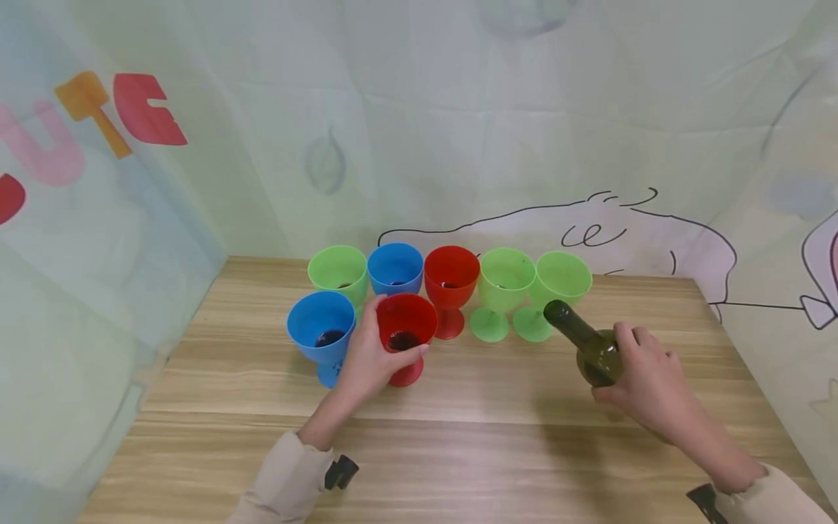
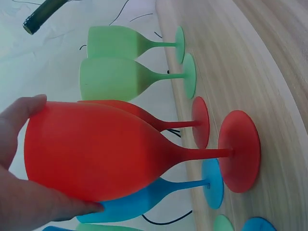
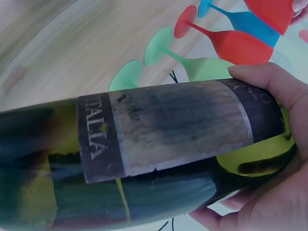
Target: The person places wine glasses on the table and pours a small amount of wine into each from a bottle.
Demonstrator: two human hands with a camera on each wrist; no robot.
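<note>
My left hand (image 1: 376,360) grips the bowl of the front red goblet (image 1: 407,320), which has dark liquid inside; in the left wrist view thumb and fingers lie round the red bowl (image 2: 96,149). My right hand (image 1: 655,378) holds a dark green bottle (image 1: 599,356) tilted, its neck pointing up and left toward the green goblets. The bottle's label (image 3: 178,130) shows in the right wrist view. A blue goblet (image 1: 321,320) with dark liquid stands left of my left hand.
Behind stands a row of goblets: green (image 1: 337,269), blue (image 1: 396,268), red (image 1: 452,276), then two green ones (image 1: 507,280), (image 1: 563,276) at the right. A printed cloth (image 1: 419,131) hangs behind the wooden table (image 1: 458,451).
</note>
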